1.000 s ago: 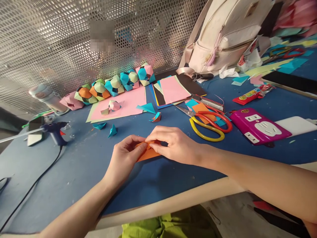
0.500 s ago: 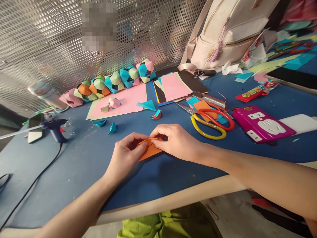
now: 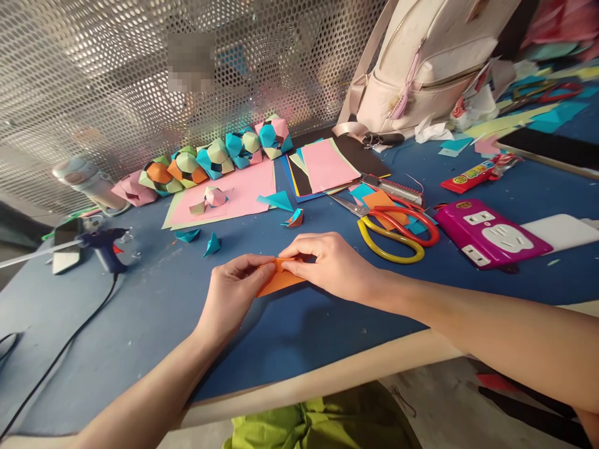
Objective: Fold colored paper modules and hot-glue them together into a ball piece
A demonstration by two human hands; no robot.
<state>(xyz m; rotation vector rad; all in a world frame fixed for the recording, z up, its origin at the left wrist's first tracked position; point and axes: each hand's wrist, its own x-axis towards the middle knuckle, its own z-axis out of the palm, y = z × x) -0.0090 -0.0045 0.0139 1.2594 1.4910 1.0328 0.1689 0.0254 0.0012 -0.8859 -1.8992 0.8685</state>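
An orange sheet of paper [image 3: 281,284] is pinched between my two hands near the front of the blue table. My left hand [image 3: 238,284] grips its left side, thumb on top near the upper edge. Close beside it, my right hand [image 3: 330,265] pinches the upper edge with thumb and fingers, covering the paper's right part. Just beyond my hands lie a small orange and blue folded piece [image 3: 293,218] and two blue folded pieces, one of them upright [image 3: 212,244]. A pink and white folded piece [image 3: 216,197] rests on pink paper [image 3: 248,196].
Scissors [image 3: 390,240] lie right of my hands, beside a purple power strip [image 3: 491,234]. A glue gun [image 3: 105,246] with a trailing cord stands at left. Several folded paper balls [image 3: 215,157] line the perforated metal screen [image 3: 116,75]. A backpack [image 3: 421,62] stands at the back.
The upper edge of the orange paper looks flatter under my fingers. My left hand has shifted slightly left. The whole view has moved a little.
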